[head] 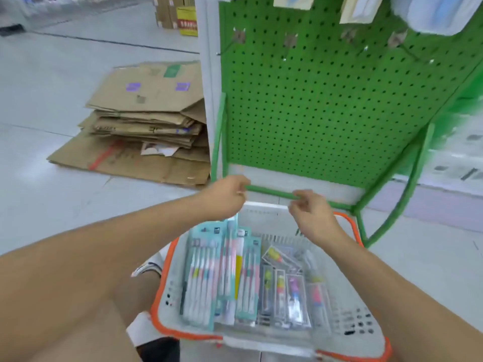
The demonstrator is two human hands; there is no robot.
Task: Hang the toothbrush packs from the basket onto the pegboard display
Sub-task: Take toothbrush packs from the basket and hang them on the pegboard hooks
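Arms reach forward over my white basket (pixel 347 318) with its orange rim; my left hand (pixel 226 195) and right hand (pixel 312 216) each curl round the green handle bar (pixel 270 192) above it; toothbrush packs (pixel 224 273) lie flat inside the basket, just below my wrists; the green pegboard (pixel 313 105) stands upright beyond, its lower hooks (pixel 397 41) bare; flattened cardboard boxes (pixel 141 118) are stacked on the grey floor (pixel 44 82) to its left.

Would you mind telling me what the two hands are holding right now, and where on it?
Both the left hand and right hand grip the green metal bottom bar of the display frame, one at each side of its middle; neither holds a pack.
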